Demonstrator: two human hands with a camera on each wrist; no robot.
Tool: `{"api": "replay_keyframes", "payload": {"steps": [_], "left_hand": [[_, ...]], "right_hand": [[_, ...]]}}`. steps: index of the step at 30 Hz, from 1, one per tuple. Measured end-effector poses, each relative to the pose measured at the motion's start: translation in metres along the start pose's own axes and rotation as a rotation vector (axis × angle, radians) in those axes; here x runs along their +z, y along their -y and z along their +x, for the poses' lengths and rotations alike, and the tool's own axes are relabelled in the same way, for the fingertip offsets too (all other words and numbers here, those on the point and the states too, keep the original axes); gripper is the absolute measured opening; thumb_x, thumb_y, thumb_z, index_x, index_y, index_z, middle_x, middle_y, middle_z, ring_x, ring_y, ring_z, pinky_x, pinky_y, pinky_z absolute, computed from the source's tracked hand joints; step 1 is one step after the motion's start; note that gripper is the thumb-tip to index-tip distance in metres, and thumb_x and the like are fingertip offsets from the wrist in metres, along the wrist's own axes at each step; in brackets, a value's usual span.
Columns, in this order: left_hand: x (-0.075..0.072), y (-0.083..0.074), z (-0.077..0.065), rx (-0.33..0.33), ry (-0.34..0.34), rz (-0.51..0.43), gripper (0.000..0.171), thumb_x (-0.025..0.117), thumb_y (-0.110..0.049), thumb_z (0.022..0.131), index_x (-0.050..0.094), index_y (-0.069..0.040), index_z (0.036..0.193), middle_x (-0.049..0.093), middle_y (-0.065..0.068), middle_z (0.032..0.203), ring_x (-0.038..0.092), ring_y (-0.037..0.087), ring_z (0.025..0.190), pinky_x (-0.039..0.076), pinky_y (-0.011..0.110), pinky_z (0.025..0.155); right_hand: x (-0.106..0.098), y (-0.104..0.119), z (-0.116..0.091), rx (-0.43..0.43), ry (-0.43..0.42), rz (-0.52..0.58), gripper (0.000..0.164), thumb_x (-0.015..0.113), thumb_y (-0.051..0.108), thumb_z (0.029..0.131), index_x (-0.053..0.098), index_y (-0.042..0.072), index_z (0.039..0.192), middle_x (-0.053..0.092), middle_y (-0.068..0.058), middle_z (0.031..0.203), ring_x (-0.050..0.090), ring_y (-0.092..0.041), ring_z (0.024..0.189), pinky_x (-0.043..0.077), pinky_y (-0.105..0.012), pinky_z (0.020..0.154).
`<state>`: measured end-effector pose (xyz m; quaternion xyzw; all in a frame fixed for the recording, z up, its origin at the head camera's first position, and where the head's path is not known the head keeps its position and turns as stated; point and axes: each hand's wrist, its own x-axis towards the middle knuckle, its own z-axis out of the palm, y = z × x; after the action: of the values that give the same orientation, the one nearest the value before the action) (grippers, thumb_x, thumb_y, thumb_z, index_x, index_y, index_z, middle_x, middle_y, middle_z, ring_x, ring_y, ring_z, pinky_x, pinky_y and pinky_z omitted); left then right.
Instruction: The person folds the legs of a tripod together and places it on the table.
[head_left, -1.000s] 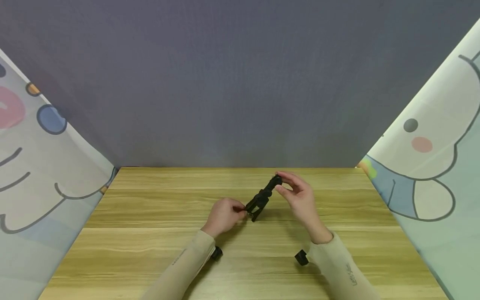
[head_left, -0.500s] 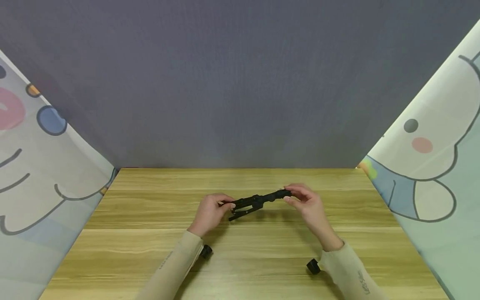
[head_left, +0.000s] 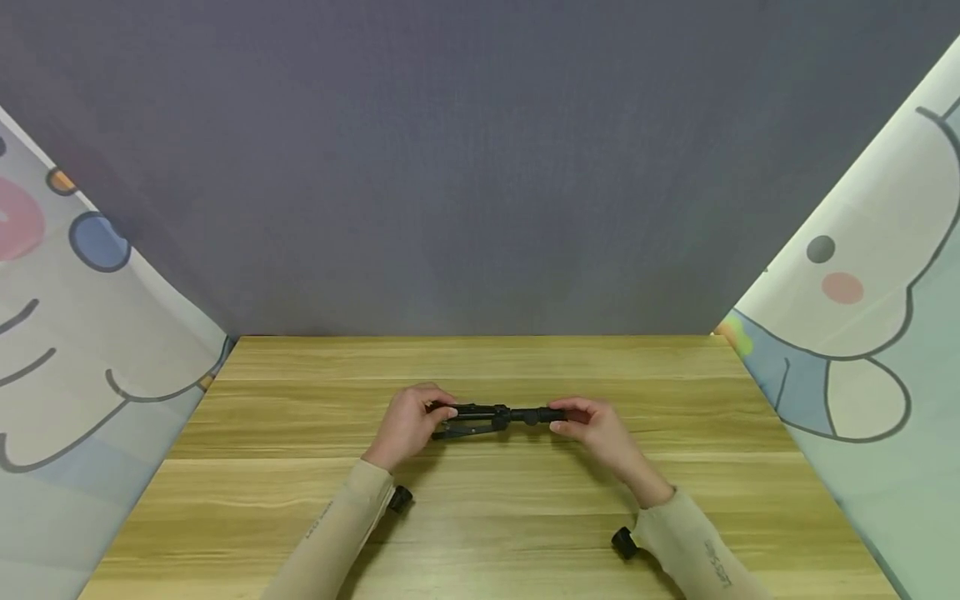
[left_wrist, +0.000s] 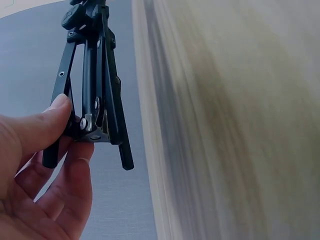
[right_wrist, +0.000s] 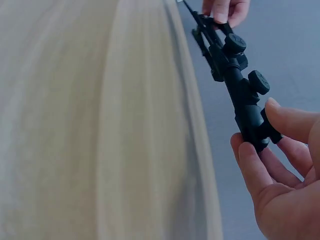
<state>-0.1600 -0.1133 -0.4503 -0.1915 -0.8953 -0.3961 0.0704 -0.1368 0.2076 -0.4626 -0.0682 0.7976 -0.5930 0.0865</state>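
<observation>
A small black tripod (head_left: 501, 416) lies level between both hands over the wooden table, its legs toward the left and its head toward the right. My left hand (head_left: 408, 423) pinches one leg near its foot, with the thumb on top in the left wrist view. The legs (left_wrist: 117, 100) stand slightly spread there, joined by a metal brace at the centre column. At the other end, my right hand (head_left: 596, 432) grips the head, the thumb beside a knob and the fingers under the end. Two round knobs (right_wrist: 258, 82) show along the column in the right wrist view.
The wood-grain table (head_left: 480, 517) runs back to a grey panel (head_left: 480, 167). Cartoon-printed sheets (head_left: 847, 350) hang at both sides. A black wrist camera (head_left: 624, 543) sticks out from the right sleeve, another (head_left: 401, 499) from the left.
The tripod has turned from a diagonal slant to lying level left to right. My left hand has moved left with its leg end; my right hand has come down and nearer with the head.
</observation>
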Motion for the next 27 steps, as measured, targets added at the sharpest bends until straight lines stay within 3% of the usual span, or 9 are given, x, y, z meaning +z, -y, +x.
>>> {"api": "replay_keyframes", "payload": {"steps": [6, 14, 21, 27], "left_hand": [[0.0, 0.006, 0.002, 0.017, 0.014, 0.014, 0.01, 0.079, -0.012, 0.085, 0.079, -0.02, 0.091, 0.067, -0.013, 0.087, 0.057, 0.002, 0.068, 0.049, 0.026, 0.06], [0.004, 0.015, 0.003, 0.019, 0.015, 0.034, 0.009, 0.081, -0.012, 0.083, 0.08, -0.019, 0.088, 0.069, -0.013, 0.087, 0.063, 0.004, 0.075, 0.053, 0.026, 0.067], [0.005, 0.018, 0.004, -0.015, 0.012, 0.038, 0.009, 0.083, -0.012, 0.082, 0.08, -0.02, 0.086, 0.072, -0.01, 0.09, 0.067, 0.008, 0.081, 0.055, 0.032, 0.073], [0.004, 0.018, 0.002, -0.084, 0.059, 0.047, 0.01, 0.083, -0.016, 0.081, 0.081, -0.02, 0.09, 0.075, -0.004, 0.097, 0.058, 0.005, 0.062, 0.051, 0.03, 0.064]], "right_hand": [[0.004, -0.007, 0.007, 0.025, 0.018, -0.05, 0.034, 0.075, 0.008, 0.089, 0.069, 0.004, 0.122, 0.065, -0.014, 0.124, 0.066, -0.025, 0.105, 0.056, -0.033, 0.082], [0.006, -0.011, 0.014, 0.067, 0.015, -0.091, 0.036, 0.077, 0.011, 0.088, 0.07, 0.009, 0.123, 0.062, -0.014, 0.132, 0.057, -0.036, 0.123, 0.049, -0.041, 0.098], [0.007, -0.015, 0.018, 0.056, 0.029, -0.054, 0.037, 0.076, 0.007, 0.088, 0.068, 0.003, 0.124, 0.061, -0.017, 0.132, 0.057, -0.036, 0.123, 0.049, -0.038, 0.099], [0.008, -0.016, 0.017, 0.037, 0.024, -0.05, 0.036, 0.075, 0.004, 0.089, 0.067, 0.0, 0.124, 0.061, -0.019, 0.13, 0.058, -0.036, 0.121, 0.049, -0.036, 0.097]]}}
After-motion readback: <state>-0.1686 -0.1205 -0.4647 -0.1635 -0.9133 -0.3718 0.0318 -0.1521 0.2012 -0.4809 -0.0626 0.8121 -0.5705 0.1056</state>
